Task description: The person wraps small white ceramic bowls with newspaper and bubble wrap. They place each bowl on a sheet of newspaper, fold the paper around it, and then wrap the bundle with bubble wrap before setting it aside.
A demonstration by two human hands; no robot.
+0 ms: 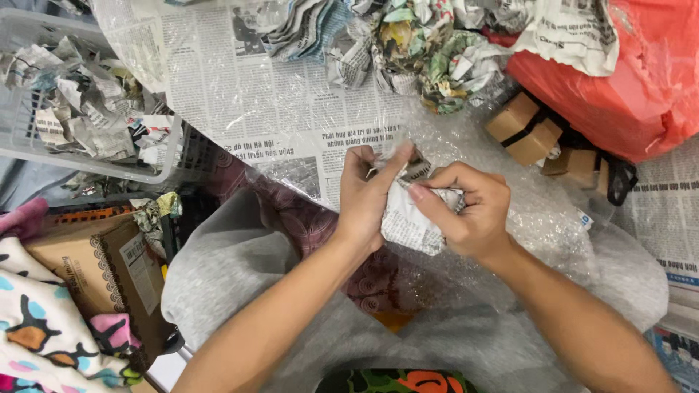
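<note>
- Left hand (364, 196): raised at centre of view, back toward the camera, thumb pointing up, fingers (357, 156) curled over and closed in a grip.
- Right hand (466, 207): just beside the left, nearly touching it, knuckles up, fingers (477, 185) bent inward, thumb (426, 196) stretched toward the left hand, closed in a grip.
- Left forearm: bare, runs from lower left up to the wrist.
- Right forearm: bare, runs from lower right up to the wrist.
- Both wrists: roughly straight, the forearms converging in a V.
</note>
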